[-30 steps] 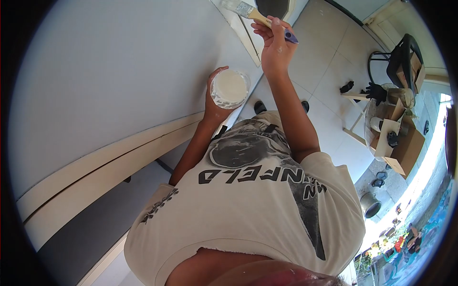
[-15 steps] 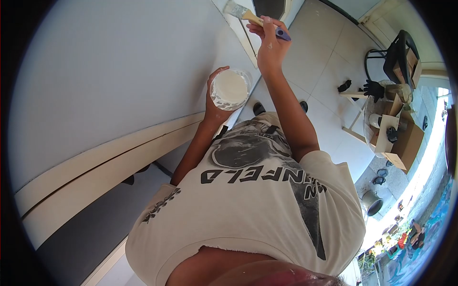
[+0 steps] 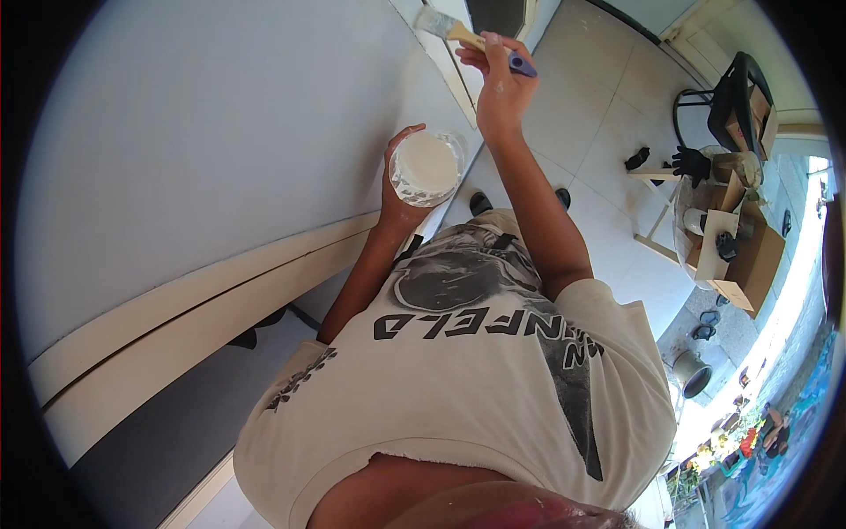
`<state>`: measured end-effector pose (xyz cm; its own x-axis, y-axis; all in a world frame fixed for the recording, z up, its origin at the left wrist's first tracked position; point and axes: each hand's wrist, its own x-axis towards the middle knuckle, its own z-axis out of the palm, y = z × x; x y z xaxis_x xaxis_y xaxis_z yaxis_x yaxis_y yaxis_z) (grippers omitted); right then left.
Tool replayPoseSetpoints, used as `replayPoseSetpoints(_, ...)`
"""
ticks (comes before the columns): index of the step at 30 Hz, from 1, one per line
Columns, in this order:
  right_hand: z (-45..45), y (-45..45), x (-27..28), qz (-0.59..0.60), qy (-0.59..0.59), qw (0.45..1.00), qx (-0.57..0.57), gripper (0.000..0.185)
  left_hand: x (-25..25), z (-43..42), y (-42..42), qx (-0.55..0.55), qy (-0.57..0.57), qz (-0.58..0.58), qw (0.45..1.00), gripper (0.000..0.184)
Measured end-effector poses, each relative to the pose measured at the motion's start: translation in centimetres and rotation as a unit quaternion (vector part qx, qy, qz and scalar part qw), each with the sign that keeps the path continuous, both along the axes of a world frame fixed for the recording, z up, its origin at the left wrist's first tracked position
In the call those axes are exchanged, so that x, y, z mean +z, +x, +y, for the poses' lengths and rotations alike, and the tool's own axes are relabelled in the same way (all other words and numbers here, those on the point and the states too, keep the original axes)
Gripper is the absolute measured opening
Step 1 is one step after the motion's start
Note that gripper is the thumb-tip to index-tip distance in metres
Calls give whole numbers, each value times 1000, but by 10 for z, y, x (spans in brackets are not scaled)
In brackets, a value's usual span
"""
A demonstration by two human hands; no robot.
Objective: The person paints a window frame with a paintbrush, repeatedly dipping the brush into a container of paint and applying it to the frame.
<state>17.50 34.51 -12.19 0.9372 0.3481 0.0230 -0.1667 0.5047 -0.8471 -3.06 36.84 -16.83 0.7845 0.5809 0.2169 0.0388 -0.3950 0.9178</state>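
My left hand (image 3: 401,189) is wrapped around a clear tub of white paint (image 3: 426,167), held upright close to the wall. White smears coat the tub's inner sides. My right hand (image 3: 502,84) grips a paintbrush (image 3: 467,35) by its wooden handle, which ends in a purple tip. The pale, paint-coated bristles point up and left, at the white frame (image 3: 445,66) beside the wall. Whether the bristles touch the surface, I cannot tell. The brush is well apart from the tub.
A pale wall (image 3: 211,132) fills the left, with a cream ledge (image 3: 203,273) below it. On the tiled floor (image 3: 573,106) to the right stand a black chair (image 3: 736,110), an open cardboard box (image 3: 753,256), a black glove (image 3: 690,165) and a metal bucket (image 3: 693,372).
Almost nothing differs. The view has shifted very slightly, and both hands keep their hold on the tub and the paintbrush.
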Motion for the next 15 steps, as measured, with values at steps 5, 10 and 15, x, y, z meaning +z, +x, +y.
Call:
replayPoseSetpoints(5, 6, -6, -29, -5, 116, 993, 4, 20, 5, -2, 2, 1, 9, -5, 1000, 103)
replayPoseSetpoints(10, -9, -7, -104, 47, -89, 994, -46, 21, 0, -2, 3, 24, 9, -39, 999, 97)
replayPoseSetpoints(15, 2, 2, -24, -18, -51, 999, 0, 22, 6, -4, 4, 20, 0, -22, 1000, 97)
